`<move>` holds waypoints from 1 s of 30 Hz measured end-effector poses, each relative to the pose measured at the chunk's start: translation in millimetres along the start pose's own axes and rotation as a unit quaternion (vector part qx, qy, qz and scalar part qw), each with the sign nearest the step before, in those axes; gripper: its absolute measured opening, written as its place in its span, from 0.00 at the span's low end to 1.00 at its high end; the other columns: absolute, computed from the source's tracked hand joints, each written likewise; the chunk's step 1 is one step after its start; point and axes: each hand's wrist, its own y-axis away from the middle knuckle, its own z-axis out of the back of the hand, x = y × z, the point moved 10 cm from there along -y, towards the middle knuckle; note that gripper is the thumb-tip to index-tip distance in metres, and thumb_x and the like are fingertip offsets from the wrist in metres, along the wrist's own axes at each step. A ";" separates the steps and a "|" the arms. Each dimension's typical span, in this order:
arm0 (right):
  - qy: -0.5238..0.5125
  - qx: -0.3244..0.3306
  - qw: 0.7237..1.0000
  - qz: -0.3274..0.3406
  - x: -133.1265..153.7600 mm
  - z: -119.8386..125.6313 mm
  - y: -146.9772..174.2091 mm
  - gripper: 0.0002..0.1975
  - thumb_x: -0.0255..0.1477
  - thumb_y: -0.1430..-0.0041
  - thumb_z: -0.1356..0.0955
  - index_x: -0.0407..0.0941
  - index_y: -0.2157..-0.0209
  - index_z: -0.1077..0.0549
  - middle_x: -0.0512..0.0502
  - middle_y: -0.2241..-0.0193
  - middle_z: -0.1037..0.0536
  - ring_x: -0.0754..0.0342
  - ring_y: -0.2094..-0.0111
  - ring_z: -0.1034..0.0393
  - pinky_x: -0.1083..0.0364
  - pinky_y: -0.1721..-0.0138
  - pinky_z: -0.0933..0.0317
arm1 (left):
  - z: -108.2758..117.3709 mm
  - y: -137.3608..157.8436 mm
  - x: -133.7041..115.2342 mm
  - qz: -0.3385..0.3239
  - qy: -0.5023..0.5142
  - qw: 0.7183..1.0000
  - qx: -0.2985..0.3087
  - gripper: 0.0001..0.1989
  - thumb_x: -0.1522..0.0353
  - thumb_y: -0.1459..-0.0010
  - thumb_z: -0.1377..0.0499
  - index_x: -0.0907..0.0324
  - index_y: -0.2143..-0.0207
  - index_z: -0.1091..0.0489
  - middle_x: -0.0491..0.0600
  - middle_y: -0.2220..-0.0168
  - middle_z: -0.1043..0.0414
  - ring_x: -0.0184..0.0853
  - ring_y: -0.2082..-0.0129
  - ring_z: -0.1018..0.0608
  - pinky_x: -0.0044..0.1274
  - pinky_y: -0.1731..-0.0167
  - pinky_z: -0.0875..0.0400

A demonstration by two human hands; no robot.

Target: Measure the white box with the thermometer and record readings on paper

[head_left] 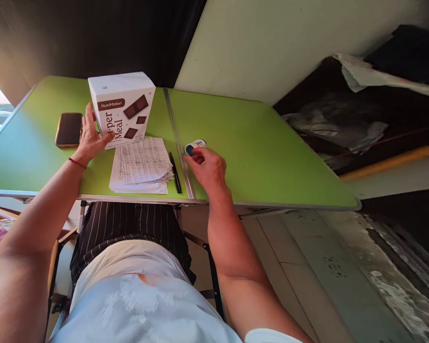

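My left hand (90, 136) grips the lower left edge of a white box (123, 109) printed with chocolate pieces and "NutriMotion". The thumb lies on the front and the fingers go round the left side. The box stands upright, just behind a stack of handwritten sheets (141, 164). My right hand (209, 166) has its fingers closed at a small oval white-and-blue object (196, 146), just right of the table's metal seam. What kind of object it is I cannot make out. Between the sheets and the seam lies a black pen (175, 174).
A phone (69, 130) lies left of the box on the green folding table (257, 147). A dark panel and a pale wall border the table's far side. Plastic bags (329, 126) sit on a dark shelf at the right. A metal strip crosses the tabletop.
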 end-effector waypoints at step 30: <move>-0.543 0.052 0.838 0.028 45.2 -51.0 -3.3 0.30 0.60 0.37 0.36 0.49 0.52 0.24 0.48 0.68 0.23 0.51 0.64 0.23 0.48 0.59 0.25 | -179.0 55.9 -46.6 0.064 -0.475 0.832 0.278 0.38 0.47 0.45 0.33 0.65 0.43 0.30 0.65 0.40 0.32 0.57 0.38 0.29 0.45 0.35 0.38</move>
